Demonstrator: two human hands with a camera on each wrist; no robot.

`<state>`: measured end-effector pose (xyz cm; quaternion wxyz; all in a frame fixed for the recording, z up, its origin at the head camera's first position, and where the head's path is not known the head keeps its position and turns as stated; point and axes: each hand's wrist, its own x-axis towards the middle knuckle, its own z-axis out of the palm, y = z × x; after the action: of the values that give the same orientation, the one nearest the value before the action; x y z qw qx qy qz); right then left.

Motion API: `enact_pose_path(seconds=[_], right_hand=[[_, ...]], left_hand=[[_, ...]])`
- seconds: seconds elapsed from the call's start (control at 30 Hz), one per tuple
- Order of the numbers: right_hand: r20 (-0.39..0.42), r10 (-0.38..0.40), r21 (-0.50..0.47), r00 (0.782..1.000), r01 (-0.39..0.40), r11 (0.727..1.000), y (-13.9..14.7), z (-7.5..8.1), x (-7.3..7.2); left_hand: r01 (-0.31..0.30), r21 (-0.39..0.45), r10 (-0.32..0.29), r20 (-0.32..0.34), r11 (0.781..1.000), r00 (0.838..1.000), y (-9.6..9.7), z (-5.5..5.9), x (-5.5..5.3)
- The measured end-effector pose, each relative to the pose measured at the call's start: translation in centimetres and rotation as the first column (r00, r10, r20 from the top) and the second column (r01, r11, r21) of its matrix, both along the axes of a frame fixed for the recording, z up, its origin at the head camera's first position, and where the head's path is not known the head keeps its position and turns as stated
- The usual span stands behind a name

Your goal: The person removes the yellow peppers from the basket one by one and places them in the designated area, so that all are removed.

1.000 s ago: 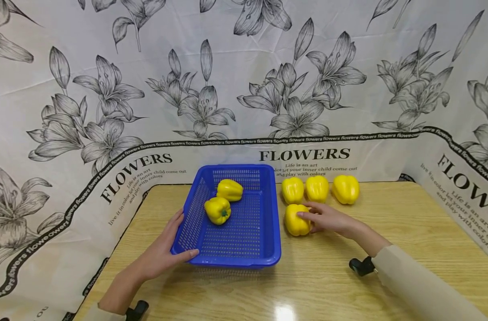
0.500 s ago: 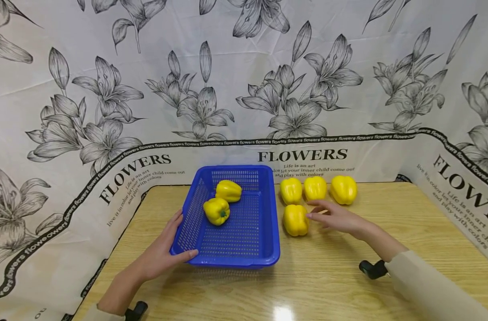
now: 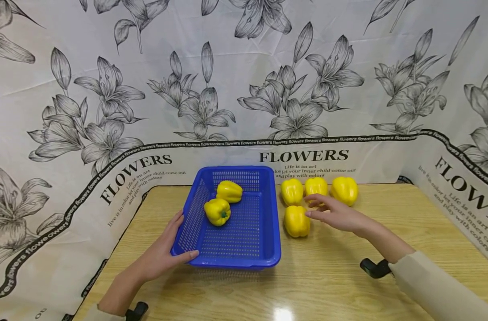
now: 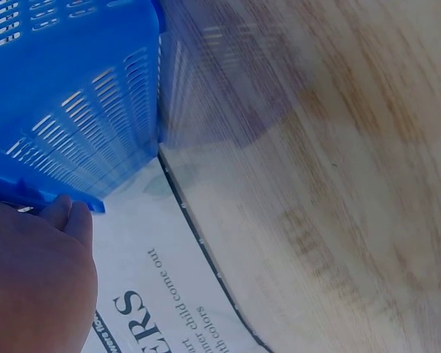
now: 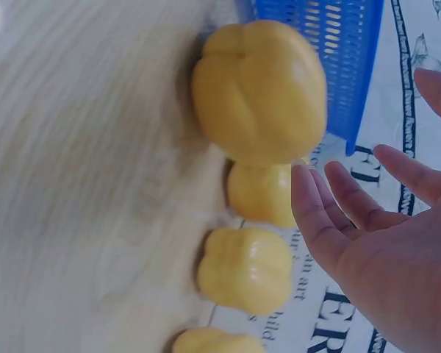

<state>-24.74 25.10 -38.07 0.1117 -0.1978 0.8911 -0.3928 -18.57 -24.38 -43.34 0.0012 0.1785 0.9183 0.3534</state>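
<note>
My left hand point(image 3: 159, 254) grips the near left corner of a blue plastic basket point(image 3: 278, 232), thumb along its front rim and fingers at the left side. Inside lie two yellow bell peppers; the nearer bell pepper point(image 3: 217, 211) turns its green stem end to the front right. Just right of the basket, a yellow bell pepper point(image 3: 296, 221) rests on the table. Holding nothing, my right hand point(image 3: 338, 215) hovers at that pepper's right side, fingers loosely extended. The right wrist view shows its fingers point(image 5: 316, 209) spread and apart from the large near pepper point(image 5: 268, 95).
Behind stands a row of three more yellow peppers: a left pepper point(image 3: 292, 192), a middle pepper point(image 3: 316, 185) partly covered by my right hand, and a right pepper point(image 3: 345, 191). A flower-printed cloth point(image 3: 228, 107) hangs behind the wooden table point(image 3: 324, 285).
My right hand has let go of the front pepper beside the basket and drawn back to the right. That pepper stays in place, and the left hand and basket have not moved.
</note>
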Motion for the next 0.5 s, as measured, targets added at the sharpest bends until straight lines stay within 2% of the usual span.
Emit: enact_pose_path(seconds=[0.37, 0.5], right_hand=[[-0.121, 0.083, -0.003, 0.989, -0.084, 0.996, -3.3, 3.1, -0.2], [-0.168, 0.150, 0.006, 0.974, -0.151, 0.988, -4.7, 3.9, -0.6]], left_hand=[[-0.001, -0.002, 0.001, 0.007, 1.000, 1.000, 0.0, 0.1, 0.0], [0.000, -0.003, 0.000, 0.010, 1.000, 1.000, 0.0, 0.1, 0.0]])
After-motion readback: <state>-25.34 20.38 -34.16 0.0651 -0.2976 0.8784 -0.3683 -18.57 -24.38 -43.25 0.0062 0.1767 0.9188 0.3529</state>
